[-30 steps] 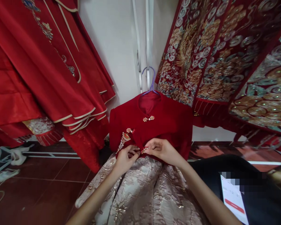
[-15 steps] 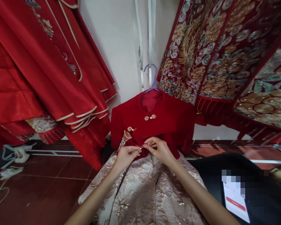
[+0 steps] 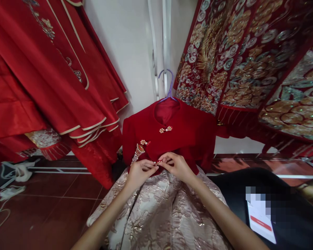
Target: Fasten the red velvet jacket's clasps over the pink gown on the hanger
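left hand (image 3: 139, 172): fingers pinching clasp (image 3: 158, 162) | right hand (image 3: 177, 167): fingers pinching clasp | on red jacket (image 3: 185, 135)

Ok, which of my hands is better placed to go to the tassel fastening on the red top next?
Left, probably. The left hand sits just below the tassel fastening, on the same side of the red top; the right hand is further across. Both hands pinch the beaded clasp.
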Demonstrator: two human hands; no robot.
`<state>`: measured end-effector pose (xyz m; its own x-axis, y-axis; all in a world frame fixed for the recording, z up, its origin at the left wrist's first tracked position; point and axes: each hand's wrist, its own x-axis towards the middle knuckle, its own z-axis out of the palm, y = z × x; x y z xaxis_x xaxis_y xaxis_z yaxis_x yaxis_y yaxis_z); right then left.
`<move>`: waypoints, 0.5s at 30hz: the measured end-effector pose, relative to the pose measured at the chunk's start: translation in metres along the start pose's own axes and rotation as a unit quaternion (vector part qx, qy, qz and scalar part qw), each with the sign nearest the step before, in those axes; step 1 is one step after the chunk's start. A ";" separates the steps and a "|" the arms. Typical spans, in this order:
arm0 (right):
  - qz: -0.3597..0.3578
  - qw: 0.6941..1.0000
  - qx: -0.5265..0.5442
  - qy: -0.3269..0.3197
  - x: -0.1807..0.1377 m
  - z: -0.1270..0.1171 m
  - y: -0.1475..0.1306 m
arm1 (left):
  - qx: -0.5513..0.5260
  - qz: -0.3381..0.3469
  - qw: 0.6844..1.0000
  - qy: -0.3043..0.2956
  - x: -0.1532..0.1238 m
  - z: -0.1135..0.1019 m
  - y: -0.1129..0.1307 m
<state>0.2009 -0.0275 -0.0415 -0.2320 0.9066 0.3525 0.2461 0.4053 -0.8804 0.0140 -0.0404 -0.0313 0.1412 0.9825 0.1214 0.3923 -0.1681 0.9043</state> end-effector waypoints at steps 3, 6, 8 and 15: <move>0.006 1.000 -0.006 0.019 0.000 0.005 0.002 | 0.038 0.011 0.999 0.004 0.000 0.000 -0.001; 0.006 0.999 -0.011 0.029 0.000 0.011 0.004 | 0.068 0.023 0.997 0.019 -0.001 0.000 -0.004; 0.004 0.999 -0.011 0.031 -0.001 0.014 0.004 | 0.086 0.032 0.995 0.032 -0.002 0.000 -0.006; 0.000 0.999 0.000 0.037 -0.004 0.015 0.001 | 0.083 0.083 0.990 0.074 -0.006 0.001 -0.009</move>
<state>0.1878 -0.0328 -0.0487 -0.1618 0.9131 0.3743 0.2458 0.4046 -0.8808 0.0105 -0.0451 -0.0408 0.0857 0.9393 0.3322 0.5200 -0.3265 0.7893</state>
